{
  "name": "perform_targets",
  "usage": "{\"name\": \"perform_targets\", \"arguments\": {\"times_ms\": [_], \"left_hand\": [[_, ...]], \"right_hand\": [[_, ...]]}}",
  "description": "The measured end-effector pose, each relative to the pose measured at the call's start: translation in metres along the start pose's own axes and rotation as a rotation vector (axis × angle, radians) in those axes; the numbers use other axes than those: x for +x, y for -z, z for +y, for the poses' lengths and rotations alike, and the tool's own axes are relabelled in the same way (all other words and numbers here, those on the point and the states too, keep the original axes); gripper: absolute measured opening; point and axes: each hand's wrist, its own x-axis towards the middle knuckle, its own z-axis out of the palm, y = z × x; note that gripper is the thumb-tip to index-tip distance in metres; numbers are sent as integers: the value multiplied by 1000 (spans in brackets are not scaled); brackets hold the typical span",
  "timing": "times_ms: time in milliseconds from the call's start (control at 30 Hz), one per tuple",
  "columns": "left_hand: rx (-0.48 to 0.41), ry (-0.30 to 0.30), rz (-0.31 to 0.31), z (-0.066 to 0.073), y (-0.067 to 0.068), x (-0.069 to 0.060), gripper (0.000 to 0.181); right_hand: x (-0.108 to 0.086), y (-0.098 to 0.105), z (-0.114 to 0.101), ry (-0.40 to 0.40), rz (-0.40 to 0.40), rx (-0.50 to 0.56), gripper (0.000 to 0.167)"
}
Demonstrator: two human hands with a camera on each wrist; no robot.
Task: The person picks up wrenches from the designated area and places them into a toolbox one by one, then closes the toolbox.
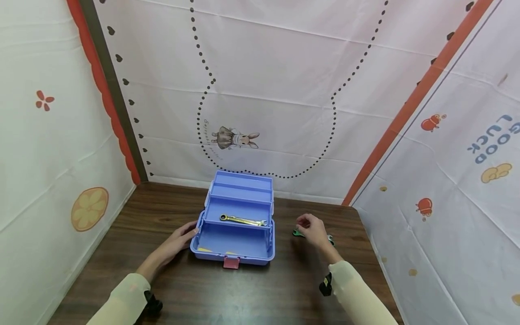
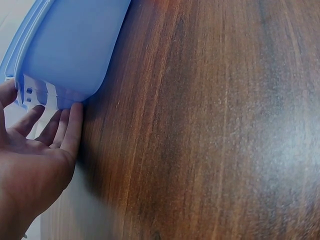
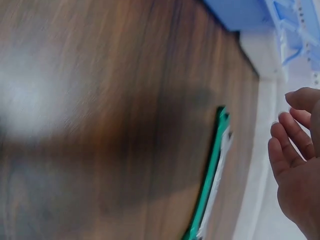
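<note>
Wrench (image 3: pixel 209 172) (green): middle seen right-wrist only | right hand (image 1: pixel 314 230): relaxed, empty | left hand (image 1: pixel 178 238): outstretched, touching toolbox (image 1: pixel 256 260)

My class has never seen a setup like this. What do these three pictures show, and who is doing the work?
No machine here: a person works with two bare hands. The wide picture is taken from the head, looking forward and down; the other two, from the left and right wrists. On the brown table stands an open blue toolbox, a golden wrench lying in its tray. The left hand touches the box's left side. The right hand holds nothing; it hovers near a green wrench and a silvery tool on the table.
</note>
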Motion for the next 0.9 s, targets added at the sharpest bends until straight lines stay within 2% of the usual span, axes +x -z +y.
{"name": "perform_targets", "arguments": {"times_ms": [167, 333, 533, 900], "left_hand": [[2, 5, -2, 1, -1, 1, 79], [-1, 15, 4, 1, -1, 1, 80], [2, 16, 4, 0, -1, 2, 83], [1, 15, 21, -1, -1, 1, 78]], "right_hand": [[-7, 2, 19, -73, 23, -11, 17], [-11, 4, 30, -100, 40, -16, 19], [-20, 4, 42, -137, 53, -86, 25], [-29, 3, 57, -141, 8, -141, 27]]}}
